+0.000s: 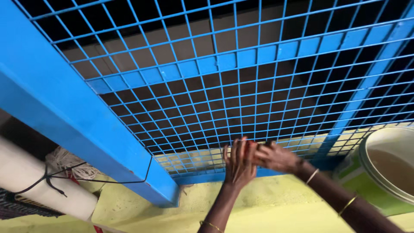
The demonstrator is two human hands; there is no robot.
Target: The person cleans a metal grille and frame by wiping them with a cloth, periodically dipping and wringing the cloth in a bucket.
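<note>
Blue painted welded-wire mesh panel (241, 86), set in a blue steel frame (51, 103), is what I'm working on. Both my hands are at its lower edge, just above the frame's bottom rail (202, 176).

My left hand (238, 162) is flat against the mesh, fingers spread and pointing up, fingertips on the wires. It isn't closed around anything I can make out. My right hand (276, 157) comes in from the right of the left hand and meets it at the same spot on the mesh. There's a small red-tinted something between the two hands; motion blur, so I can't tell what it is or whether the right fingers are pinched on it.

Handling judgement: the mesh looks stiff, welded at every crossing, with thin wires that would flex only a little under a palm. The painted surface is probably smooth, not much grip on a flat push. Best hold is hooking fingertips through the squares near the bottom rail, where the frame backs it up. Mid-panel would be springier. The whole frame reads as heavy and fixed, not something to lift.

Outward from the mesh panel: left of it, below the slanted frame beam, a white roll (39, 177) with black cord (51, 179) tied round it and a tuft of pale string (71, 162). Right of the panel, an open green-and-white paint bucket (379, 172), brownish inside. Below the panel, a yellow-painted surface (267, 207).
</note>
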